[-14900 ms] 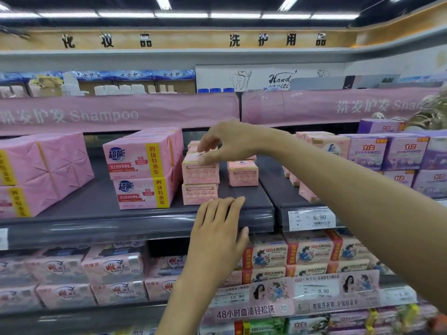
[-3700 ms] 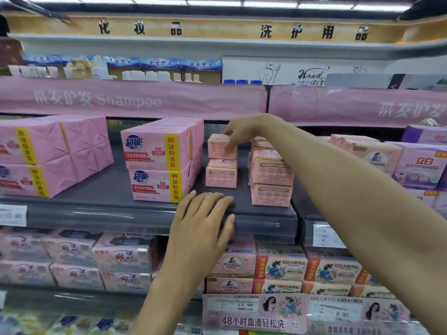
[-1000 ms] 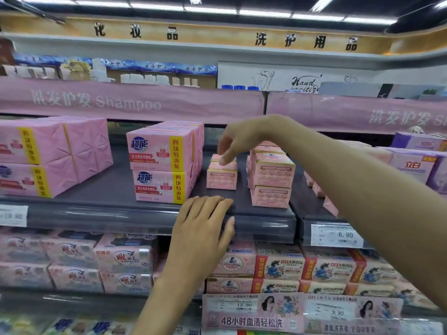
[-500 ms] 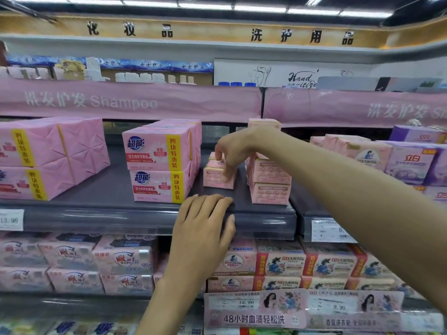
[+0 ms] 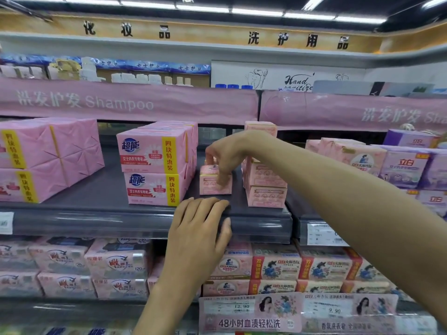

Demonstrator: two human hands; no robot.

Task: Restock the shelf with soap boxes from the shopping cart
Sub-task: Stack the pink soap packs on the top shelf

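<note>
The right hand [image 5: 226, 157] grips a small pink soap box [image 5: 209, 187] from above, fingers [image 5: 222, 180] curled over its front; the box sits flat on the grey shelf [image 5: 96, 189], long axis left to right, printed face nearward (between pink four-packs [image 5: 152, 165] and a stack of like boxes [image 5: 264, 184]). The left hand [image 5: 200, 228] rests with straight fingers on the shelf's lip

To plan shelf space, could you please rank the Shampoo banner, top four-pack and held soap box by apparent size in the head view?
1. Shampoo banner
2. top four-pack
3. soap box in the right hand, partly hidden by its fingers, still plainly smallest
</note>
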